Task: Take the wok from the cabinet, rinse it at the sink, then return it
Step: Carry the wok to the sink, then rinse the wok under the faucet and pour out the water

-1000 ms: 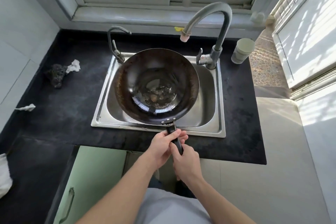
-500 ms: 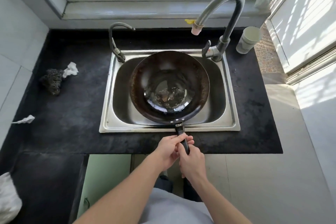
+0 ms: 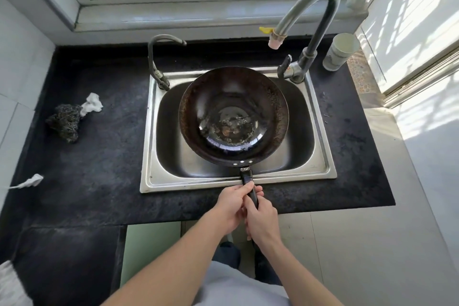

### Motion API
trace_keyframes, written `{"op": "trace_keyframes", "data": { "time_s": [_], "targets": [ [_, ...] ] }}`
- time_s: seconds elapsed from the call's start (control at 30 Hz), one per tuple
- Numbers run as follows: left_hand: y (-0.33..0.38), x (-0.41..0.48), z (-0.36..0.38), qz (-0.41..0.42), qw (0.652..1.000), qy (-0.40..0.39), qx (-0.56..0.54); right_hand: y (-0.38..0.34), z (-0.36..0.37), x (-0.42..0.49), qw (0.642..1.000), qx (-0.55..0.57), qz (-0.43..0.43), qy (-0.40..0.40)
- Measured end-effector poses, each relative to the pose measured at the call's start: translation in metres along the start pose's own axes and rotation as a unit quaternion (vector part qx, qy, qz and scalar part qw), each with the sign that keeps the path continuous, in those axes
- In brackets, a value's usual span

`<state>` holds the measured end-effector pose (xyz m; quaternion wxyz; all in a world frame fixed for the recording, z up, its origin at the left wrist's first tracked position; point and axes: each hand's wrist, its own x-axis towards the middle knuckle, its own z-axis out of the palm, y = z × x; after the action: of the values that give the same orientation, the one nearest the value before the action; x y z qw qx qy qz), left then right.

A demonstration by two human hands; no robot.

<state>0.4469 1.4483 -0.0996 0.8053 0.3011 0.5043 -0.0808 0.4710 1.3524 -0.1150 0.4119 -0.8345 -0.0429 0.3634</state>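
Observation:
A dark round wok sits in the steel sink, its black handle reaching over the sink's front rim. A shallow pool of water with bits of residue lies in the wok's bottom. My left hand and my right hand both grip the handle, the left one nearer the pan. The tall grey tap arches over the sink's back right corner; no water runs from its spout. Below the counter a pale green cabinet door shows.
A smaller tap stands at the sink's back left. A paper cup is on the black counter at the right. A dark scouring pad and white paper scraps lie on the left. A window sill runs behind.
The wok has come lower and settled more centrally in the sink basin. Both hands keep their grip on the handle, and my view has shifted slightly.

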Motion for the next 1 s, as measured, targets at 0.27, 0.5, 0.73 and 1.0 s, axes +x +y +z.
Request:
{"op": "trace_keyframes", "data": {
  "time_s": [0.27,0.5,0.73,1.0],
  "targets": [
    [-0.001,-0.001,-0.002,0.032,0.998,-0.015,0.048,-0.007,-0.041,0.017,0.981,-0.094,0.019,-0.169],
    [-0.008,-0.004,0.006,0.044,0.999,0.003,-0.005,-0.056,-0.126,0.079,0.984,-0.158,-0.07,-0.039],
    [-0.022,-0.005,0.03,0.052,0.99,0.107,-0.072,-0.135,-0.173,0.145,0.97,-0.125,-0.209,0.003],
    [-0.022,-0.004,0.045,0.08,0.982,0.161,-0.065,-0.198,-0.178,0.2,0.946,-0.188,-0.26,-0.053]
  ]
}}
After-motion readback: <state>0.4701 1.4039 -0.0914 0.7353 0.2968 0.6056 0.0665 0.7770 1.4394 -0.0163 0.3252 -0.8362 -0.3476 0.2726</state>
